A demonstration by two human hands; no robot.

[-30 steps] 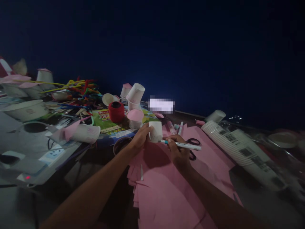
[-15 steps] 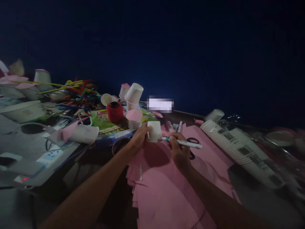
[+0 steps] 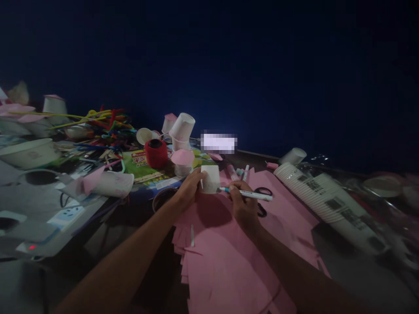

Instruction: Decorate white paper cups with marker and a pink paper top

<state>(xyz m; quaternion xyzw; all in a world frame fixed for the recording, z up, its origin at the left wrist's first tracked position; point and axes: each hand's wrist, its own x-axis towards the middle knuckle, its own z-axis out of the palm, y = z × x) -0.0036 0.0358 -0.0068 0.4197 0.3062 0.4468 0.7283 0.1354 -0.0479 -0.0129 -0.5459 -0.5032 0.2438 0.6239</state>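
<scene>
My left hand (image 3: 190, 185) is closed on the left side of a small white paper cup (image 3: 211, 179), which is held up over pink paper sheets (image 3: 225, 261). Between the fingers of my right hand (image 3: 242, 203) is a white marker (image 3: 257, 195) with a teal band. Its tip points left at the cup's lower right edge; whether it touches, I cannot tell. Black scissor handles (image 3: 264, 192) show behind my right hand, partly hidden. More markers (image 3: 240, 172) lie on the paper just beyond the cup.
To the right lies a long stack of paper cups (image 3: 314, 196) in clear wrap. A red yarn spool (image 3: 156, 153) and pink-topped cups (image 3: 182, 159) stand at the back left. Colourful pipe cleaners (image 3: 111, 120) are heaped further left, beyond a white power strip (image 3: 67, 213).
The marker's tip has shifted slightly left relative to the cup, and the marker lies a little flatter. The whole view has drifted slightly. Both hands keep their hold.
</scene>
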